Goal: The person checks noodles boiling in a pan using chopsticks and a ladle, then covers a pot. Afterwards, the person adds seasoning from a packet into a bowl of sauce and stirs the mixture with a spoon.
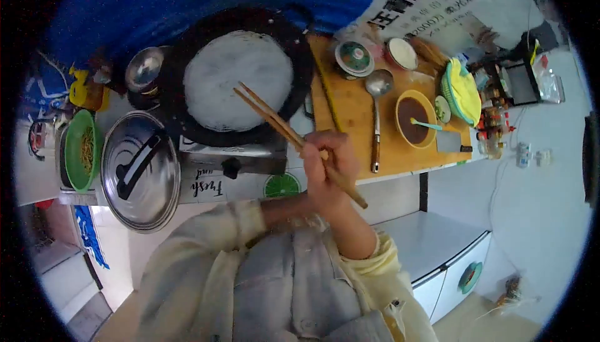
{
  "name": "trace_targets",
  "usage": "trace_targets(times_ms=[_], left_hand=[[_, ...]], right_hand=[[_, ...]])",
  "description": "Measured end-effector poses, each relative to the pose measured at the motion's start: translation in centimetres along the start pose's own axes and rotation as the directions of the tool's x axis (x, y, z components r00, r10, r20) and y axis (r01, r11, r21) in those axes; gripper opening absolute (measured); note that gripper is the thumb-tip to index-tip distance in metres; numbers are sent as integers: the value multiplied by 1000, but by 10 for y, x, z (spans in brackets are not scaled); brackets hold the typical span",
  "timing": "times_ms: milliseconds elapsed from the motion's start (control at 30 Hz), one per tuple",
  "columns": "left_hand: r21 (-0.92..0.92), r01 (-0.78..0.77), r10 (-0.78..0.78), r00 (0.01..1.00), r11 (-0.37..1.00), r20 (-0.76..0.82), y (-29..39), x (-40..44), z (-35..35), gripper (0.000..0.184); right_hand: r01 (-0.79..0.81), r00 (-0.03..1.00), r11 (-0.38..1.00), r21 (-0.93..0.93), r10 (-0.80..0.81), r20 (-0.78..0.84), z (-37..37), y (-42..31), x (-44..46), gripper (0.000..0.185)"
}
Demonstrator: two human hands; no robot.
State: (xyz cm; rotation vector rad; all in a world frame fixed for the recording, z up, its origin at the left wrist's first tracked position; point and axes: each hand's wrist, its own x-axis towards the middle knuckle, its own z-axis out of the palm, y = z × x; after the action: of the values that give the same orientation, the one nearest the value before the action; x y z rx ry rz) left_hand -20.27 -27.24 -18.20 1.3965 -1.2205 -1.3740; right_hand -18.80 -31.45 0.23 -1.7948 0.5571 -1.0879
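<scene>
My right hand [334,154] is closed around a pair of long wooden chopsticks [275,118]. Their tips point up and left, over a dark wok [178,108] that sits on a gas stove [250,162]. Inside the wok lies a round, pale white layer [237,79]; I cannot tell what it is made of. The tips look close to it, though contact is not clear. My left forearm [284,209] crosses in from the left and meets the right wrist, where my left hand is mostly hidden and its fingers cannot be made out.
A steel lid [150,186] and a green basket [78,167] stand left of the stove. To the right, a wooden board [350,117] bears a ladle [377,111], a yellow bowl [400,133] of brown liquid, a cleaver [450,142] and a lidded tin [354,58]. Bottles [494,133] line the wall side.
</scene>
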Motion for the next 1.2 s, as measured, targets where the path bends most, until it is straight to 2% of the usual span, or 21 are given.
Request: trace_targets(times_ms=[67, 167, 300, 400, 467, 500, 533, 600, 633, 667, 700, 733, 767, 800, 867, 900, 967, 1000, 1100, 1167, 1200], left_hand=[[-34, 101, -103, 994, 994, -39, 11, 40, -1, 35], [-90, 199, -208, 973, 976, -105, 21, 91, 5, 34], [-134, 242, -265, 945, 961, -190, 33, 134, 35, 34], [-151, 250, -281, 929, 956, -242, 38, 147, 50, 33], [-166, 251, -289, 918, 954, -273, 39, 149, 55, 33], [-172, 253, -294, 913, 952, -284, 38, 152, 55, 33], [-180, 252, -296, 907, 951, -298, 40, 153, 54, 33], [-194, 255, -306, 900, 947, -311, 45, 158, 45, 33], [-205, 262, -317, 895, 943, -315, 47, 161, 40, 33], [-215, 279, -335, 891, 936, -305, 49, 162, 34, 32], [-231, 306, -365, 888, 924, -280, 50, 158, 28, 32], [-286, 372, -431, 883, 883, -185, 61, 152, 18, 29], [-216, 357, -399, 894, 909, -203, 69, 139, 12, 23], [-229, 351, -400, 888, 908, -226, 82, 121, 7, 23], [-182, 192, -220, 964, 964, -148, 101, 82, 2, 22], [-188, 191, -223, 960, 964, -171, 111, 62, 1, 22], [-104, 120, -139, 969, 987, -206, 132, 23, -3, 26], [-109, 120, -142, 965, 987, -222, 149, 4, -6, 26], [-194, 197, -245, 933, 961, -264, 176, -49, -20, 32], [48, 150, -119, 910, 988, -398, 173, -83, -31, 36], [45, 149, -118, 908, 988, -402, 177, -100, -37, 36]], right_hand=[[34, 998, 999, 35, -33, -47, -17, -3, -9, 9], [-2, 960, 996, -91, -24, -279, -45, -10, -16, 15], [131, 948, 986, -103, -156, -278, -95, -14, -15, 16], [38, 891, 970, 239, 75, -448, -115, -12, -14, 16], [56, 766, 947, 317, 163, -622, -129, -11, -6, 16], [56, 774, 940, 335, 171, -609, -136, -7, -5, 16], [26, 792, 995, 93, 37, -609, -146, -1, -4, 17], [16, 821, 990, -143, -95, -563, -161, -1, 2, 18], [-31, 783, 991, 133, 107, -612, -167, -12, 6, 20], [-63, 736, 914, 401, 314, -600, -172, -16, 10, 22], [-63, 749, 908, 413, 316, -582, -177, -11, 13, 22], [-43, 688, 929, 367, 294, -663, -181, -3, 16, 23], [-27, 622, 948, 318, 265, -737, -185, 3, 21, 25], [-27, 641, 944, 329, 269, -719, -192, 5, 26, 25], [19, 582, 948, 318, 248, -775, -203, 7, 35, 30], [18, 598, 943, 332, 256, -759, -205, 3, 41, 30], [198, 677, 818, 540, 284, -679, -206, -5, 51, 34], [192, 689, 813, 549, 287, -666, -205, -4, 54, 34], [281, 826, 779, 560, 101, -555, -206, 6, 63, 36], [289, 872, 723, 627, 72, -485, -204, 7, 63, 35], [293, 905, 667, 685, 38, -424, -200, 6, 63, 36]])
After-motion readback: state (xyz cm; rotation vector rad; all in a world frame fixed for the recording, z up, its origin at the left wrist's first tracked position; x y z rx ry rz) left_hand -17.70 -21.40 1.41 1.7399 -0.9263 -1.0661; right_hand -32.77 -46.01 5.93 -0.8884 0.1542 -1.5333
